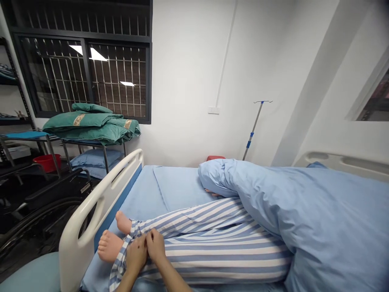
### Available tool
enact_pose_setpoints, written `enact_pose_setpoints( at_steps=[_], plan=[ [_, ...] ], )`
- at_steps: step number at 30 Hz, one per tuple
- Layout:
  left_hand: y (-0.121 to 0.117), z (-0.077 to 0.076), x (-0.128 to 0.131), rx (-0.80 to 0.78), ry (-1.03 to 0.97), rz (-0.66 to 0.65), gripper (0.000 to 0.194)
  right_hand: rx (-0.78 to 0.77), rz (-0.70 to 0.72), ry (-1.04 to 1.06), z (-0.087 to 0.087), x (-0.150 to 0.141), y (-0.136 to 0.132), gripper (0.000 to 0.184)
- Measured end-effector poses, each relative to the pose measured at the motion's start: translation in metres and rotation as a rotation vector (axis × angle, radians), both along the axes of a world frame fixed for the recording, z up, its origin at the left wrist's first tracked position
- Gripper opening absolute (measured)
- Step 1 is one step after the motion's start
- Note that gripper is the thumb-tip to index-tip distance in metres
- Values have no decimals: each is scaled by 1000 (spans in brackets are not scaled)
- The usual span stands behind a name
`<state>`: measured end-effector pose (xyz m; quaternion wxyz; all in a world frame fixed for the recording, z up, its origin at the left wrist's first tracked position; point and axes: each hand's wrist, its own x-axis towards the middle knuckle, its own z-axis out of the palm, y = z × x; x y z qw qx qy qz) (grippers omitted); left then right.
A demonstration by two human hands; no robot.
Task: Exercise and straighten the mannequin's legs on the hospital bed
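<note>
The left hand (136,252) lies knuckles up over the near trouser leg just above the cuff, its fingers bent downward. The right hand (155,244) is drawn in tighter, close to a fist, just right of it, and the two touch or nearly touch at the thumbs. The fingertips of both are hidden, so whether they have hold of the cloth cannot be told.

Under them, the blue-and-white striped trousers (225,248) stretch right along the bed, bunched at the near cuff. Left of the hands, the near foot (110,246) and the far foot (123,222) stick out bare, toes up, by the cream footboard (112,196). A light blue sheet (176,186) lies beneath the legs. To the right, a thick blue quilt (273,202) covers the upper ends of the trousers and reaches toward the headboard (334,163).

Left beyond the footboard stands a black wheelchair (51,188); farther back are a red bucket (50,163) and folded green bedding (91,126) beneath a barred window (118,77). A hooked pole (249,144) rises on the bed's far side.
</note>
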<state>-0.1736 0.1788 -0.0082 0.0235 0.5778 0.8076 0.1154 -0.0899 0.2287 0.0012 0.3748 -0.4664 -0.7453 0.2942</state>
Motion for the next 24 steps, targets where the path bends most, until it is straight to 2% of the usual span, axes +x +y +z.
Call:
enact_pose_setpoints(
  at_steps=[4,6,9,12,14,16,19,24],
  plan=[
    [-2,9,4,-16,33,14,40,51,46,50,28,-2,-3,28],
    [-2,9,5,-25,51,30,41,78,82,124,35,-4,-6,29],
    [-1,2,3,2,68,27,41,80,51,132,22,-5,-11,30],
    [-1,-7,-1,45,62,13,41,153,-3,-17,-2,-4,-16,27],
    [-1,-11,-3,50,47,13,42,177,-53,-82,-11,-3,-18,27],
    [0,-11,-4,43,25,10,42,146,-97,-102,-10,-3,-19,27],
    [3,0,-4,52,-48,1,39,77,-74,-63,-1,-2,-14,26],
    [16,27,-1,178,-268,83,28,-73,-9,224,7,2,-5,40]
  ],
)
